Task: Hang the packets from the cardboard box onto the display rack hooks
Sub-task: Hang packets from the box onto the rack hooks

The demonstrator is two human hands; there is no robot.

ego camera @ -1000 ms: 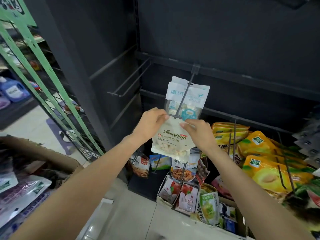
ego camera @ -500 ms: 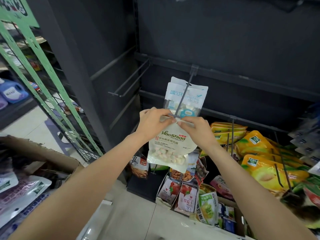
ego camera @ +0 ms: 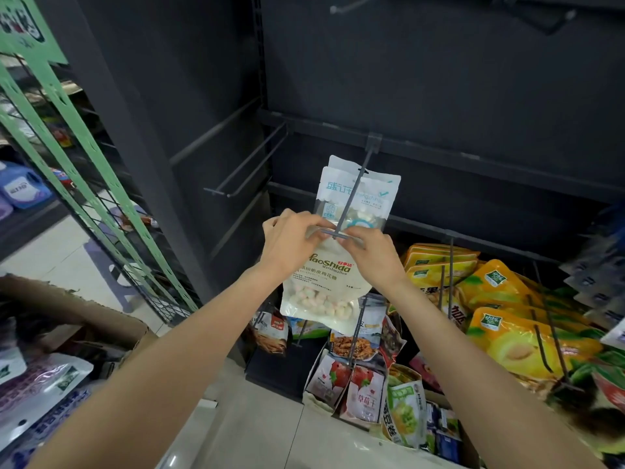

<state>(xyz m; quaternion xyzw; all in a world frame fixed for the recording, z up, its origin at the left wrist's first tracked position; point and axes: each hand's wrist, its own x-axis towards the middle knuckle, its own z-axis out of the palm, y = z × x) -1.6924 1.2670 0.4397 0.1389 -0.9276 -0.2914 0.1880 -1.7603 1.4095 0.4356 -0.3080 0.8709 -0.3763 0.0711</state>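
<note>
At the hook's point(ego camera: 351, 198) tip, both hands pinch a marshmallow packet's point(ego camera: 324, 286) top edge: left hand point(ego camera: 291, 245) and right hand point(ego camera: 375, 253) grips clamped on it. Another packet point(ego camera: 358, 201) hangs behind. Cardboard box point(ego camera: 77, 316) sits lower left.

A dark rack point(ego camera: 439, 79) fills the wall, crossed by rails. From the upper rail a hook point(ego camera: 355, 191) juts out with white packets point(ego camera: 358, 194) strung on it. Toward the rack's right edge, lower hooks carry yellow packets point(ego camera: 507, 343). Down on the pale tiled floor point(ego camera: 263, 428), a cardboard box point(ego camera: 77, 309) stands at the left, and a carton of snack packets point(ego camera: 365, 390) sits against the rack's foot.
</note>
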